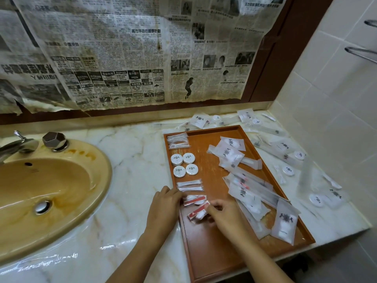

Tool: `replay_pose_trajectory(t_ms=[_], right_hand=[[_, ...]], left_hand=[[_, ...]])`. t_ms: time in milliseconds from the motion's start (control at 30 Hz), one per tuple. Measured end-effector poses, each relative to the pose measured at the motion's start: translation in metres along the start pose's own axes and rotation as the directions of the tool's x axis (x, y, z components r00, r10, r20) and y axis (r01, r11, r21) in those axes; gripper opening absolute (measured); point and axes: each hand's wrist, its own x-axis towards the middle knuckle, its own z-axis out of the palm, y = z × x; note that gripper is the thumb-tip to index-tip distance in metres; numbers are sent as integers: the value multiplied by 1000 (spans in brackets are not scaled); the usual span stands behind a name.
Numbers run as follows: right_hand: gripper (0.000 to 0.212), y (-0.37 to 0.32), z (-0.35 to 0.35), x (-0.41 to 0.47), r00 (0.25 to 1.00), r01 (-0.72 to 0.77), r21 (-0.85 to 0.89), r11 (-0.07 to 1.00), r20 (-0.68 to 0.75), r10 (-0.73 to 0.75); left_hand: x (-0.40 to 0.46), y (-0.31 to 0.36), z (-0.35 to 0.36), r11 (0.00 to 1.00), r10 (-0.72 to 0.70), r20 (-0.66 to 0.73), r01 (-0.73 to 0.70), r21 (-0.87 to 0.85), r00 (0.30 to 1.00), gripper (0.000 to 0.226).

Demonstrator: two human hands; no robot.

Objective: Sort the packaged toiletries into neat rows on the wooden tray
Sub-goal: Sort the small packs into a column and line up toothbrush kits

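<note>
**Hands at the tray's left edge, packets half sorted**

Both forearms were cut off by the bottom of the frame. The wooden tray (214, 260) lay on the marble bench (130, 160) with its near right corner close to the bench's front edge; its near end was bare wood.

The right hand (224, 216) had curled fingers (214, 205) pinching a red-and-white packet (199, 213), tilted on the tray; what the packet held could not be made out. The left hand (163, 207) rested across the tray's left rim, its fingers gently bent and touching a second red-and-white packet (193, 200); how firmly it held was unclear.

Farther along the left edge lay cotton-swab packets (189, 185), then four round white discs (184, 164) in a two-by-two block, then more thin packets (178, 140) at the far left corner.

Frosted pouches (242, 192) overlapped in a loose heap along the tray's right side, their contents blurred. More pouches and discs (288, 170) were scattered on the bench beyond the right rim and far edge. The yellow basin (85, 201) occupied the bench's left part.
</note>
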Motion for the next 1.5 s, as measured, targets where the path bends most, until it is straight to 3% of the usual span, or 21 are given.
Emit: replay_pose_trajectory(t_ms=[200, 400, 533, 933, 1267, 1433, 1500], right_hand=[[25, 7, 15, 3, 998, 7, -50, 999, -65, -10], [8, 11, 23, 3, 983, 27, -91, 996, -177, -43], [13, 15, 26, 5, 971, 19, -193, 981, -230, -64], [11, 23, 32, 13, 967, 6, -318, 948, -239, -87], [5, 28, 20, 15, 956, 105, -311, 945, -229, -181], [10, 36, -12, 18, 940, 113, -272, 956, -282, -192], [13, 42, -29, 20, 911, 130, -358, 925, -324, -254]], left_hand=[[-4, -7, -1, 999, 13, 30, -12, -48, 999, 38], [-1, -2, -2, 987, 140, 95, -132, -86, 986, 43], [-1, -4, 0, 985, 170, 143, -162, -60, 975, 29], [4, 4, -2, 991, 123, 152, -131, 40, 981, 17], [5, 8, 1, 994, 77, 141, -87, 68, 987, 15], [15, 23, 2, 991, 114, 86, -119, 59, 990, 15], [20, 35, 3, 987, 146, 100, -151, 51, 984, 18]])
